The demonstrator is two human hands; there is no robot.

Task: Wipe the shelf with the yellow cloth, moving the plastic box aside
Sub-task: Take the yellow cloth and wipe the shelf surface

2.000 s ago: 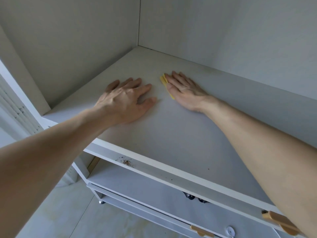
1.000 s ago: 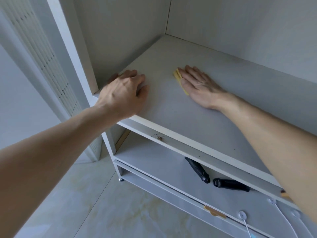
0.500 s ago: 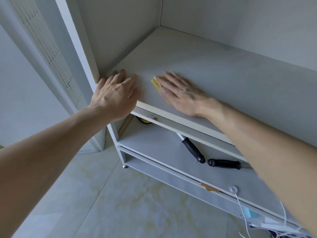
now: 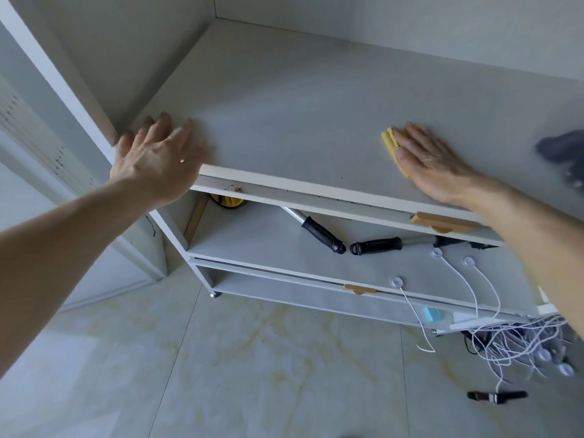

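The right hand (image 4: 433,162) has slid well away from the left since half a second ago, palm flat, pressing the yellow cloth (image 4: 392,147) onto the shelf (image 4: 284,115). The left hand (image 4: 158,156) lies open at the front left corner. Bare board stretches between them; a dark blurred object (image 4: 562,150) sits far right.

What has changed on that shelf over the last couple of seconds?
The right hand has slid the yellow cloth rightward along the shelf, away from the left hand, which moved back to the shelf's front left corner. Unchanged: the right palm stays flat on the cloth, and the left hand holds nothing.
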